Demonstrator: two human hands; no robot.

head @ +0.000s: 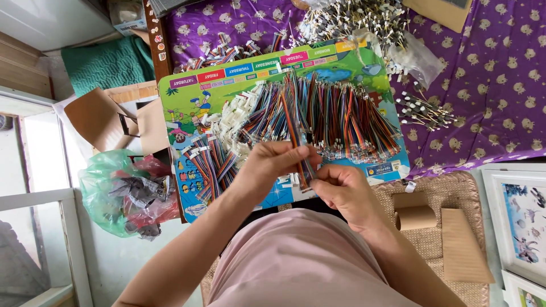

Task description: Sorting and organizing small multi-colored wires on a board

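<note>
My left hand (272, 164) pinches a strip of multicoloured ribbon wires (296, 136) just above the lap. My right hand (341, 190) meets it from the right, fingertips on the strip's lower end. Both hands hover over a colourful picture board (190, 94) that serves as a tray. A big fan of the same coloured wire strips (347, 116) lies on the board, with a heap of small white plastic connectors (233, 119) to its left and a smaller bundle of wires (207, 162) at the lower left.
A purple patterned cloth (489, 74) covers the surface behind, with piles of pin-tipped parts (358, 20) and a clear bag (418, 59). A green plastic bag (122, 190) of scraps sits left. Cardboard pieces (463, 247) lie on a woven mat (455, 187) at right.
</note>
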